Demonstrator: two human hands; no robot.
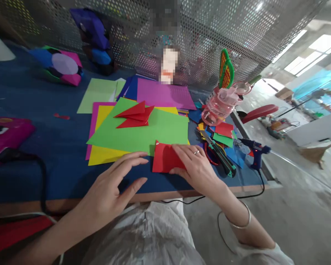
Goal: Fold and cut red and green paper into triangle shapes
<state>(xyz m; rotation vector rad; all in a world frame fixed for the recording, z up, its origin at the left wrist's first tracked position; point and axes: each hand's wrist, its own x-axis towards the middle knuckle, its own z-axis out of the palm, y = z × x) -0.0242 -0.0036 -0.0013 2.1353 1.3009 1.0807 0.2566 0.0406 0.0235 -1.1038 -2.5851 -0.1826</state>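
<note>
A small red sheet of paper [165, 159] lies near the table's front edge, one far corner slightly turned up. My right hand [194, 165] is on its right part, fingers over the top and thumb along the near side, gripping it. To the left, my left hand [118, 184] is held with fingers and thumb apart, holding nothing. Beyond both hands, pointed red folded paper pieces [136, 115] rest on a green sheet [165, 129]. Under that are a yellow sheet [105, 157] and a magenta one [91, 132].
At right are a green-black utility knife [220, 156], red-handled scissors [209, 156], paper scraps [223, 136], a pink bottle [217, 105] and a blue glue gun [255, 151]. A pink device [11, 136] with a black cord stands left. Paper models [64, 66] sit before the perforated panel [127, 36].
</note>
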